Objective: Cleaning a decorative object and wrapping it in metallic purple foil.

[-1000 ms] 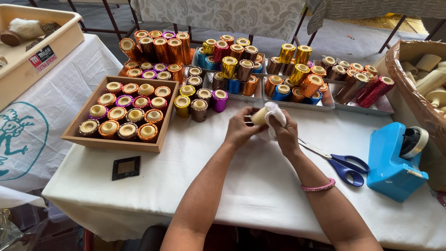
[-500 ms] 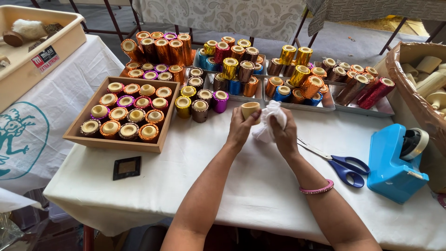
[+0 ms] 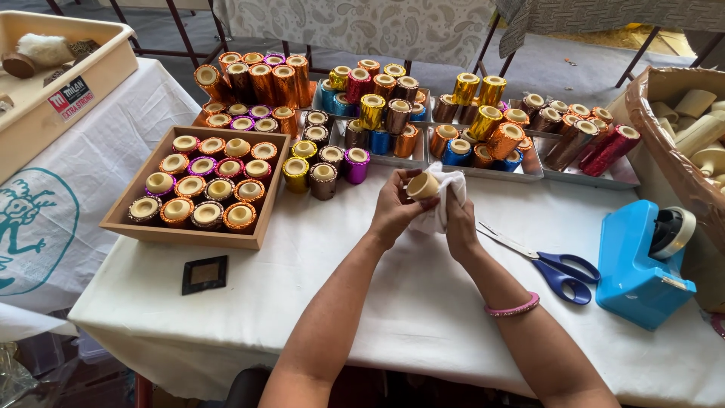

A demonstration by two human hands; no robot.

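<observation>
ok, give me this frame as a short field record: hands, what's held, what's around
left hand: left hand holds a plain cream cylindrical holder
right hand: right hand presses a crumpled white cloth against the holder
right of hands: blue-handled scissors, blue tape dispenser
left of hands: wooden tray of foil-wrapped holders
surface: white tablecloth

A red, white and black rectangular label (image 3: 70,98) on the beige tub's (image 3: 45,121) side.

Soft, even daylight fills the scene, brightest on the white cloth-covered table (image 3: 423,302). Shadows are faint. The shiny foil-wrapped cylinders (image 3: 483,121) catch small glints. Focus is sharp throughout, with slight wide-angle stretching toward the edges.
</observation>
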